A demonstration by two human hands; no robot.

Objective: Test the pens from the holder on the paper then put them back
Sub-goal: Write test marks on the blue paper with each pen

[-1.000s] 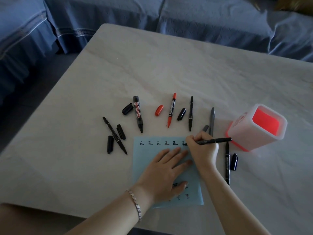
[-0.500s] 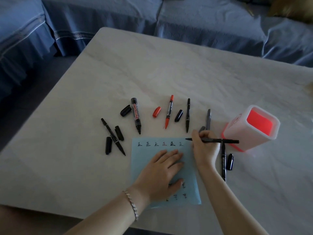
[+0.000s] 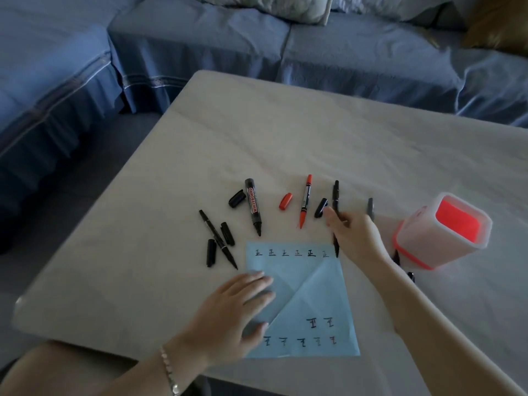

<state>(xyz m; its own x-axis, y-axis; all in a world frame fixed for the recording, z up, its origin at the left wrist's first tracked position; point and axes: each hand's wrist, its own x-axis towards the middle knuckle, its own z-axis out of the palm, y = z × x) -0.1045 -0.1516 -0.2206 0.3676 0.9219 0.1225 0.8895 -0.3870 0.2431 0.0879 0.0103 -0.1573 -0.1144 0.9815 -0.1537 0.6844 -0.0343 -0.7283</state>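
Head view: my right hand (image 3: 354, 238), gripping the black pen (image 3: 336, 248), is lifting off the blue paper (image 3: 314, 281) at its top-right corner. My flat, open left hand (image 3: 237, 310) is sliding toward its left edge. This pen's test is looking finished.

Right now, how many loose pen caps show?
5: two black caps by the leftmost pen, a black cap by the marker, a red cap, a black cap beside the red pen. The right arm may hide more.

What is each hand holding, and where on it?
Right hand grips a black pen by its barrel; left hand lies flat on the paper, holding nothing.
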